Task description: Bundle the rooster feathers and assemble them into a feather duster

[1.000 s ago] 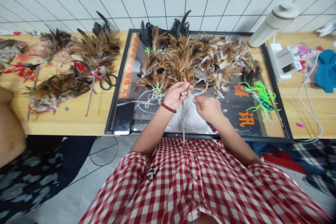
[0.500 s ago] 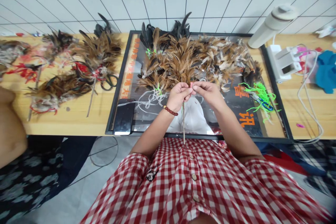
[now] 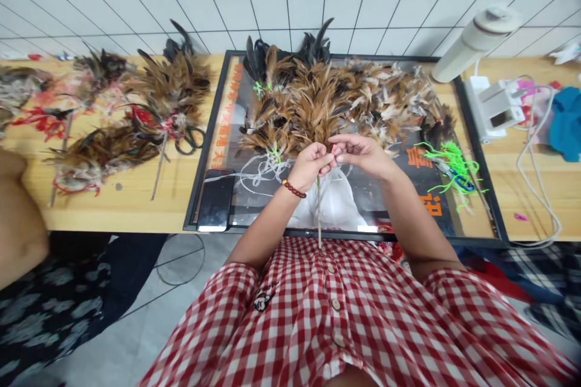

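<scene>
My left hand [image 3: 311,164], with a beaded bracelet [image 3: 294,189] on the wrist, is closed round the top of a thin stick [image 3: 319,214] pointing down toward my shirt. Brown feathers [image 3: 315,106] fan out just beyond the hand, in line with the stick, like a feather duster. My right hand [image 3: 363,156] meets the left one, its thumb and fingertips drawn together. A small red patch [image 3: 334,149] shows at those fingertips; what they pinch is too small to make out.
A black-framed board [image 3: 196,193] lies under the feathers. On it are a phone [image 3: 216,201], white strands [image 3: 258,172] and green strings [image 3: 454,163]. Scissors [image 3: 190,141] and feather bundles [image 3: 106,157] lie left, beside another person's arm [image 3: 20,224]. A bottle [image 3: 476,42] and charger [image 3: 492,112] stand right.
My right hand has shifted slightly right, and its fingers are a little more raised and spread. My left hand keeps its hold on the stick.
</scene>
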A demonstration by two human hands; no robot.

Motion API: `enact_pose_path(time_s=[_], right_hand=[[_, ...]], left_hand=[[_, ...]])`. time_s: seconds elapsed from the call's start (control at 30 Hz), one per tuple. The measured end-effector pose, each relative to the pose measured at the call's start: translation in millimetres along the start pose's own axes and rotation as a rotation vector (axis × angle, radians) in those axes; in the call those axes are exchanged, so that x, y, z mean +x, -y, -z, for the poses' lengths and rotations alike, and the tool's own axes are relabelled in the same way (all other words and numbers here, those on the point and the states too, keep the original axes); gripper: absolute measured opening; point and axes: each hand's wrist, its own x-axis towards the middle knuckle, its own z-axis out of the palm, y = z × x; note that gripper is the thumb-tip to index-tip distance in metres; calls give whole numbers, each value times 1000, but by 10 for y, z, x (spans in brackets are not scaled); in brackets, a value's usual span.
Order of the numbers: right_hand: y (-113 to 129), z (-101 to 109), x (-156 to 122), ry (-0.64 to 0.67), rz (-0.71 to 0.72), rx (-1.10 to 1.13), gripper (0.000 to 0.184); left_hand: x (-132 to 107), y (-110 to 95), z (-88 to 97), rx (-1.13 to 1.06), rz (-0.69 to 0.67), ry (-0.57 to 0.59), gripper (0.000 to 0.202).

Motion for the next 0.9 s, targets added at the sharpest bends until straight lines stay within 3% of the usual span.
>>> enact_pose_path(time_s=[0.27,0.5,0.73,0.9], right_hand=[[58,53,6,9,148,-431,24],[170,3,-6,78,276,-850,22],[217,-160,-132,-144,227,-1161,20],[130,-326,-237,-248,282,-1164,25]], left_hand=[[-11,13,9,24,-42,33,59],[-32,16,30,108,-66,22,51],[-178,-87,99,425,-165,-4,41],[-216,-76,118,466,-123,-77,60]])
